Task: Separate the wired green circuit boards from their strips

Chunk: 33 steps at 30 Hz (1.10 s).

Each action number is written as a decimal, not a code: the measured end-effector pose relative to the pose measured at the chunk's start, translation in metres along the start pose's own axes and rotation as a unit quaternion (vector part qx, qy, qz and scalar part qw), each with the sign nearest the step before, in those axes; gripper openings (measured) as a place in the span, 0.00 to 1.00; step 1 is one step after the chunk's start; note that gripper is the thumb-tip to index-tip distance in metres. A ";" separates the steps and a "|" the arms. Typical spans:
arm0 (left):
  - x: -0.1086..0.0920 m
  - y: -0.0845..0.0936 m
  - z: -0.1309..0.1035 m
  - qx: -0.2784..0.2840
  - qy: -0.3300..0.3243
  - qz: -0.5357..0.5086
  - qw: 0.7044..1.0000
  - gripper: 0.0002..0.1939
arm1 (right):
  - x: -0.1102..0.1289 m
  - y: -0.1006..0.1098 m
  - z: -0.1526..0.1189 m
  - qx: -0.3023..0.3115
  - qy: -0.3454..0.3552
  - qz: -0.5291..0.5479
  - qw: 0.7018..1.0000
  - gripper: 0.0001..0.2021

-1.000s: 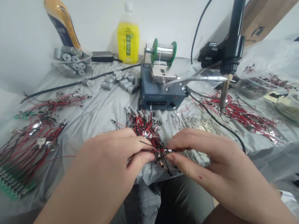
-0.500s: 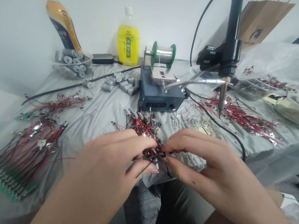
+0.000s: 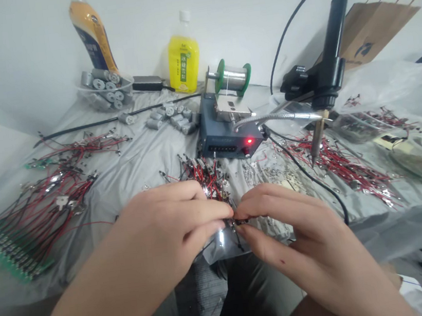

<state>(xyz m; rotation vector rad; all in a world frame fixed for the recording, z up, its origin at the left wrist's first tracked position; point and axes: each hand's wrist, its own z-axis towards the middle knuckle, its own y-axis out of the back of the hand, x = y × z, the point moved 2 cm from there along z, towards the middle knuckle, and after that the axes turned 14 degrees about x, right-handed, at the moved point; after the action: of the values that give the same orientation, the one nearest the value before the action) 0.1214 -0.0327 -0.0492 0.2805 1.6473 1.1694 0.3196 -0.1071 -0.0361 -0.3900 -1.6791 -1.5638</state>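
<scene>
Blk part (image 3: 242, 221) | pinched btwn R grip (image 3: 296, 227) tips | L grip (image 3: 167, 223) just beside, hold unclear

Your left hand (image 3: 157, 222) hides part of the wire pile (image 3: 206, 175), and its fingers cover whatever may be in their grip. The part (image 3: 241, 221) at your right hand's (image 3: 292, 214) fingertips is too small and too covered to identify. Both your forearms run off the near edge. Far left, the top of the orange bottle (image 3: 92, 36) is cut off; far right, so are the paper bag's (image 3: 376, 27) handles. The box's (image 3: 218, 139) small print is too blurred to read.
</scene>
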 end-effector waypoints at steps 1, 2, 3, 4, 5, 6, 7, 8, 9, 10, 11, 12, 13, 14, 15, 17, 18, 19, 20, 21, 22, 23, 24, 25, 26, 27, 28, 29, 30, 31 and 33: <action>0.001 0.000 0.001 0.001 0.001 -0.002 1.000 0.16 | 0.000 0.000 0.000 0.000 0.001 0.005 1.000 0.07; 0.001 -0.001 0.001 0.001 0.000 -0.005 1.000 0.16 | 0.000 0.001 0.000 0.001 0.001 0.010 1.000 0.06; 0.001 -0.001 0.002 0.004 -0.001 -0.008 1.000 0.16 | -0.001 0.001 0.001 0.003 -0.001 0.015 1.000 0.06; 0.001 -0.001 0.003 0.008 -0.001 -0.010 1.000 0.16 | -0.001 0.001 0.001 0.005 -0.004 0.019 1.000 0.06; 0.002 0.000 0.003 0.013 -0.003 -0.011 1.000 0.15 | -0.001 0.001 0.001 0.007 -0.007 0.024 1.000 0.06; 0.002 0.000 0.003 0.018 -0.005 -0.011 1.000 0.15 | -0.002 0.001 0.001 0.009 -0.010 0.029 0.999 0.06; 0.002 0.000 0.003 0.023 -0.005 -0.008 1.000 0.16 | -0.002 0.001 0.000 0.011 -0.013 0.034 0.999 0.06; 0.002 0.000 0.003 0.027 -0.004 -0.004 1.000 0.16 | -0.003 0.001 0.000 0.013 -0.015 0.039 0.999 0.06; 0.002 0.000 0.003 0.028 -0.007 0.001 1.000 0.17 | -0.003 0.001 -0.001 0.014 -0.016 0.043 0.999 0.06; 0.002 0.000 0.002 0.026 -0.010 0.008 1.000 0.17 | -0.003 0.001 -0.001 0.015 -0.016 0.048 0.999 0.06; 0.002 0.000 0.002 0.025 -0.013 0.015 0.999 0.17 | -0.003 0.001 -0.002 0.017 -0.018 0.052 0.998 0.07; 0.001 0.000 0.002 0.022 -0.017 0.023 0.999 0.17 | -0.003 0.001 -0.002 0.019 -0.018 0.058 0.998 0.07; 0.001 0.000 0.001 0.021 -0.022 0.029 0.999 0.17 | -0.003 0.001 -0.002 0.020 -0.017 0.065 0.998 0.07; 0.000 0.001 0.001 0.019 -0.028 0.034 0.999 0.17 | -0.004 0.001 -0.002 0.021 -0.018 0.071 0.997 0.08; 0.000 0.001 0.001 0.018 -0.030 0.037 0.999 0.17 | -0.004 0.001 -0.001 0.021 -0.018 0.076 0.997 0.08; -0.001 0.002 0.002 0.019 -0.034 0.039 0.998 0.16 | -0.004 0.002 0.000 0.020 -0.022 0.081 0.996 0.07; -0.001 0.003 0.003 0.019 -0.032 0.040 0.999 0.16 | -0.004 0.002 0.000 0.021 -0.024 0.082 0.996 0.07; -0.001 0.003 0.003 0.021 -0.031 0.041 0.998 0.16 | -0.005 0.002 0.001 0.021 -0.027 0.083 0.996 0.07; -0.002 0.002 0.004 0.018 -0.031 0.043 0.998 0.16 | -0.005 0.002 0.001 0.020 -0.027 0.085 0.996 0.07; -0.002 0.002 0.004 0.014 -0.032 0.045 0.998 0.16 | -0.005 0.002 0.001 0.017 -0.027 0.087 0.996 0.06; -0.002 0.002 0.005 0.009 -0.034 0.047 0.998 0.15 | -0.006 0.002 0.001 0.012 -0.025 0.090 0.996 0.06; -0.003 0.002 0.005 0.000 -0.036 0.047 0.998 0.15 | -0.006 0.002 0.001 0.006 -0.023 0.091 0.996 0.05; -0.004 0.002 0.005 -0.009 -0.038 0.047 0.998 0.15 | -0.006 0.002 0.001 -0.001 -0.020 0.092 0.996 0.05; -0.004 0.002 0.005 -0.018 -0.038 0.045 0.998 0.15 | -0.006 0.002 0.001 -0.007 -0.016 0.093 0.996 0.05; -0.005 0.002 0.005 -0.023 -0.035 0.042 0.998 0.16 | -0.006 0.002 0.000 -0.012 -0.011 0.093 0.996 0.05; -0.006 0.003 0.005 -0.024 -0.032 0.038 0.998 0.16 | -0.006 0.002 0.000 -0.017 -0.004 0.094 0.995 0.05; -0.007 0.004 0.005 -0.027 -0.028 0.035 0.999 0.16 | -0.006 0.002 0.000 -0.023 0.002 0.094 0.995 0.05; -0.007 0.005 0.005 -0.030 -0.025 0.035 0.999 0.16 | -0.006 0.002 0.000 -0.028 0.008 0.095 0.995 0.05; -0.008 0.006 0.004 -0.033 -0.022 0.036 0.999 0.16 | -0.007 0.002 -0.001 -0.032 0.012 0.098 0.995 0.05; -0.008 0.007 0.004 -0.038 -0.022 0.038 0.998 0.16 | -0.007 0.002 -0.001 -0.036 0.013 0.100 0.994 0.05; -0.007 0.009 0.002 -0.057 -0.028 0.044 0.997 0.16 | -0.009 0.002 -0.001 -0.039 0.009 0.106 0.994 0.04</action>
<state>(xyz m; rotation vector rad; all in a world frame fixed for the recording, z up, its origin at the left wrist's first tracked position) 0.1236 -0.0320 -0.0376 0.3122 1.5263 1.3061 0.3270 -0.1046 -0.0410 -0.5741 -1.5127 -1.4739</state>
